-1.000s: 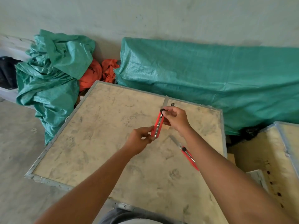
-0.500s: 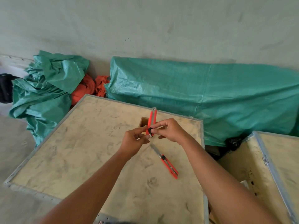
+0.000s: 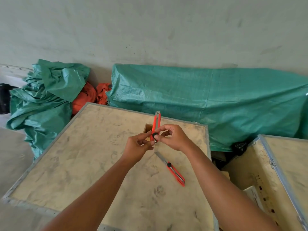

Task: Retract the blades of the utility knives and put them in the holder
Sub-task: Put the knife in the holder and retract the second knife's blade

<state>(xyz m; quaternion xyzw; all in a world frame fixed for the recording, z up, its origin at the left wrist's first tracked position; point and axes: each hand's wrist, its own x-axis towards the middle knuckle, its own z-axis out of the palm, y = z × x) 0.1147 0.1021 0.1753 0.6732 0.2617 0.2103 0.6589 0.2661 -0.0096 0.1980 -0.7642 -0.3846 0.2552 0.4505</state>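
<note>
Both hands hold one red utility knife (image 3: 157, 124) upright above the crate top. My left hand (image 3: 139, 146) pinches its lower end, and my right hand (image 3: 173, 137) has fingers at its black slider knob. Only a short metal tip shows at the knife's top. Just behind the knife, partly hidden by it and my fingers, stands a small wooden box holder (image 3: 148, 128). A second red utility knife (image 3: 175, 172) lies flat on the crate to the right of my hands, its blade extended toward the upper left.
The work surface is a plywood crate top (image 3: 83, 164) with metal edging. A second open crate (image 3: 275, 172) stands to the right. Green tarpaulin bundles (image 3: 208, 97) and orange cloth (image 3: 90, 97) lie against the wall behind.
The blade of the held knife has slid back in, from long extension to a short tip. The knife has turned upright and the slider knob has moved down its handle. The camera has shifted.
</note>
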